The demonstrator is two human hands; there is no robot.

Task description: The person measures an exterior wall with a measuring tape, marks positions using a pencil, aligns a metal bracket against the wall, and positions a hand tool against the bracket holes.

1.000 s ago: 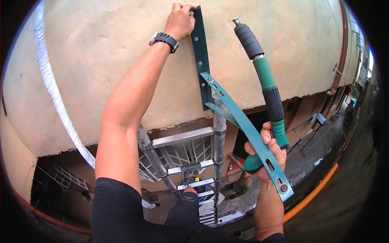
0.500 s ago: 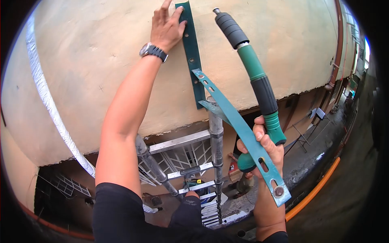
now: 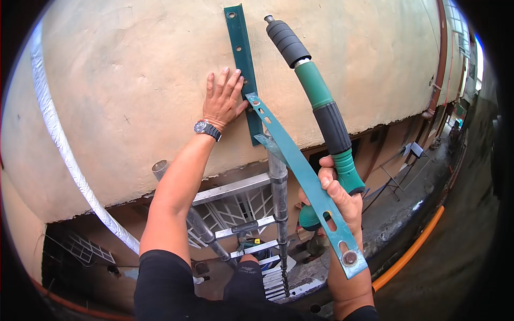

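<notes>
A dark green metal bracket (image 3: 241, 53) with holes stands upright against the beige wall. My left hand (image 3: 224, 102) lies spread on the wall, its fingertips and thumb touching the bracket's left edge about halfway down. A flat slotted green arm (image 3: 300, 166) slants from the bracket down to the right, with a bolt (image 3: 349, 259) at its lower end. In my right hand (image 3: 342, 195) is the grip of a green and black power tool (image 3: 332, 128), its black tip pointing up and left. The slotted arm passes in front of that hand.
An aluminium ladder (image 3: 230, 191) runs down below the wall. A silver-wrapped pipe (image 3: 67, 144) curves down the left side. An orange pipe (image 3: 409, 250) lies lower right, and a metal stand (image 3: 399, 174) is at the right. Another person (image 3: 316, 245) is below, beside the ladder.
My left hand has moved down from the bracket's top to its middle, and its fingers have spread. The power tool, slotted arm and bracket have shifted left in view.
</notes>
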